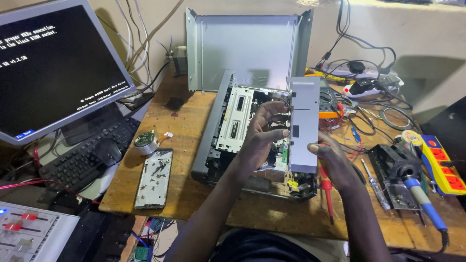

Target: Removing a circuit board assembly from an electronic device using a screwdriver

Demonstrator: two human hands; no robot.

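Both of my hands hold a flat grey metal drive unit (304, 121) upright above an opened desktop computer case (228, 126) on the wooden table. My left hand (262, 133) grips the unit's left edge with the fingers curled over it. My right hand (330, 162) supports its lower right corner. A red-handled screwdriver (326, 191) lies under my right hand; whether that hand also holds it I cannot tell.
The case's grey cover (242, 46) leans against the wall. A lit monitor (48, 63), keyboard (82, 155) and mouse (108, 150) stand at the left. A tray of screws (154, 179) lies beside the case. A soldering iron (422, 204), power strip (439, 165) and cables sit at right.
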